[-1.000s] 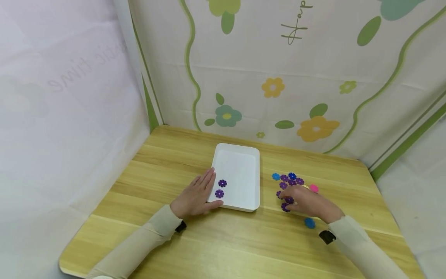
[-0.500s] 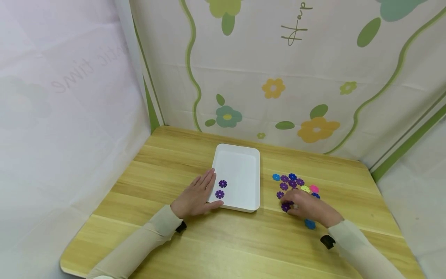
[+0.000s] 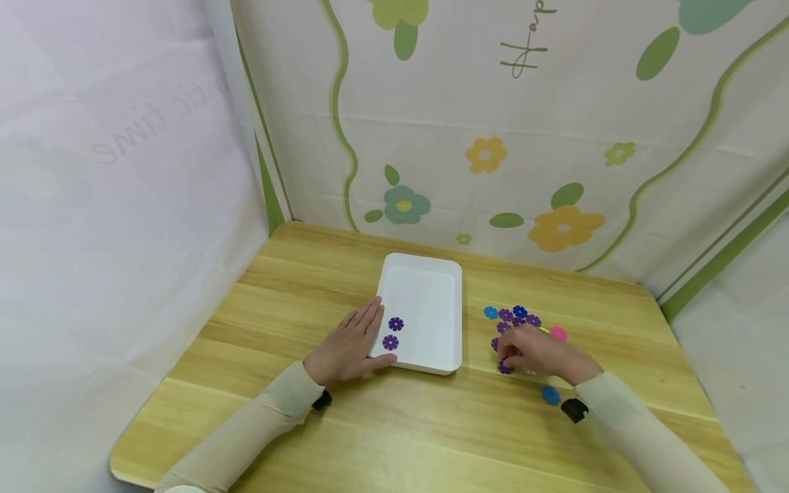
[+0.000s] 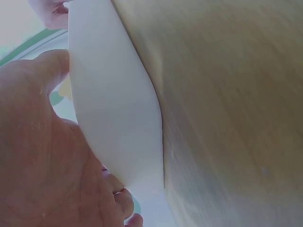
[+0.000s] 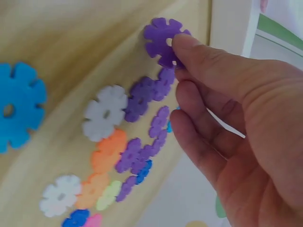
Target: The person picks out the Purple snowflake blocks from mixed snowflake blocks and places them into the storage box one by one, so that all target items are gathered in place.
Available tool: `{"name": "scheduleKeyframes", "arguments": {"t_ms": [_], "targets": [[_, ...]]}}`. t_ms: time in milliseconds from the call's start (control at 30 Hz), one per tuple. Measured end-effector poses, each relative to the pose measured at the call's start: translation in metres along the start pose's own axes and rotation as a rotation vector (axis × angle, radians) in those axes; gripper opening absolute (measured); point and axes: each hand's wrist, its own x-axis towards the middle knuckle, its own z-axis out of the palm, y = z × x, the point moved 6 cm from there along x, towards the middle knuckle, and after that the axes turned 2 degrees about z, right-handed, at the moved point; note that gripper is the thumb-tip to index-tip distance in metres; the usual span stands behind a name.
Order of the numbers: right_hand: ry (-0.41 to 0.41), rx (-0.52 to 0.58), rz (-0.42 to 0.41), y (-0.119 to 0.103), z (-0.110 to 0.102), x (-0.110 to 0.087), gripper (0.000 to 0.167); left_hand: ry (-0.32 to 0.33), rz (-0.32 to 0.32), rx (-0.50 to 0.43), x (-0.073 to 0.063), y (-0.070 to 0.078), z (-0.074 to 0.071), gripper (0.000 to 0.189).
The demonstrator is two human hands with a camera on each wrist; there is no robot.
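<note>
My right hand (image 3: 542, 350) pinches a purple snowflake disc (image 5: 157, 40) between thumb and forefinger, just over the table. Beneath and around it lies a cluster of similar discs, mostly purple (image 3: 505, 315); the hand covers part of them in the head view. A white tray (image 3: 425, 308) stands left of the cluster. Two purple discs (image 3: 396, 324) lie inside it, near its left side. My left hand (image 3: 345, 346) rests on the tray's near left corner, its fingers extended along the left rim and the thumb over the near rim.
In the right wrist view, white (image 5: 105, 113), orange (image 5: 109, 150) and yellow-green (image 5: 109, 195) discs lie among the purple ones. A blue disc (image 3: 551, 395) lies apart at the near side, and a pink one (image 3: 558, 333) at the right. Printed fabric walls (image 3: 444, 123) enclose the wooden table (image 3: 296, 287).
My right hand's thumb and forefinger have come together on a purple disc at the cluster's near side. The left hand and the tray have stayed in place.
</note>
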Motion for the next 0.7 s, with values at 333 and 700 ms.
{"name": "scheduleKeyframes", "arguments": {"t_ms": [333,700], "targets": [[0.01,-0.044,-0.028,-0.008,-0.027,0.011,0.011,-0.005,-0.002,-0.003,0.001,0.0,0.001,0.1],[0.012,-0.056,-0.025,-0.021,-0.059,0.037,0.012,0.051,0.023,-0.015,0.001,0.0,0.001,0.099]]}}
